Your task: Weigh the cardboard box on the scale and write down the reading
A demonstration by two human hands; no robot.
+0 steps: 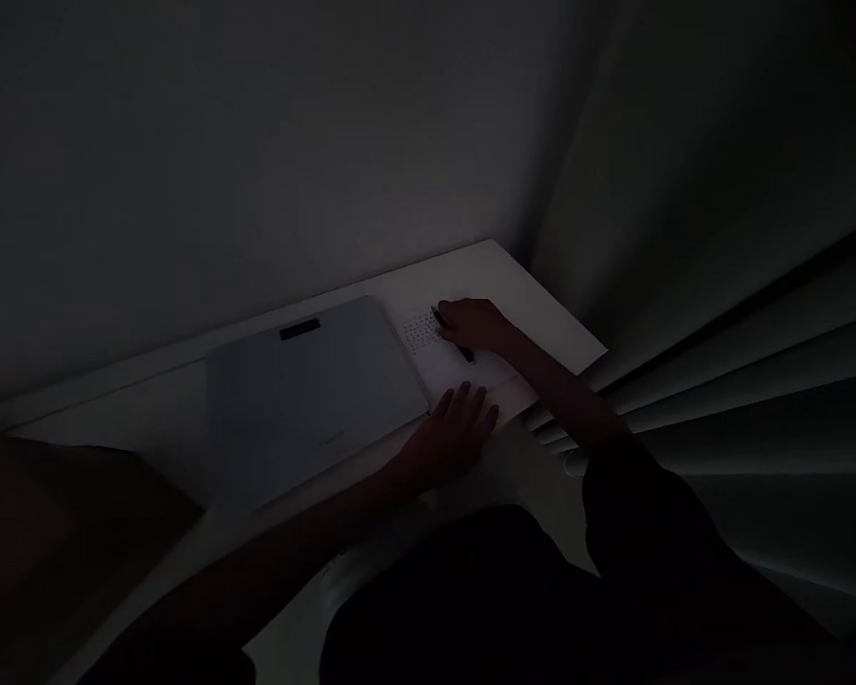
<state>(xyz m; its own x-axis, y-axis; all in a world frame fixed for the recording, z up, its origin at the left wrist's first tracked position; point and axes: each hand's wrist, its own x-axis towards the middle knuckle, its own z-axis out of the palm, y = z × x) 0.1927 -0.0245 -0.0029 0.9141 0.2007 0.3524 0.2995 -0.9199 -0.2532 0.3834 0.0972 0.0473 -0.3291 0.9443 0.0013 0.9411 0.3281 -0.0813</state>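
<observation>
Writing in near darkness, the right hand [475, 323] has its fingers closed around a dark pen [454, 336], the tip resting on a white sheet of paper [463, 366] at about one o'clock on the white desk [542, 304]. The left hand [457, 428] lies flat at the sheet's lower edge, fingers spread and gripping nothing. A few short lines of writing sit at the sheet's top; most of it looks blank. A closed pale laptop [306, 400] lies just beside the paper, toward nine o'clock.
</observation>
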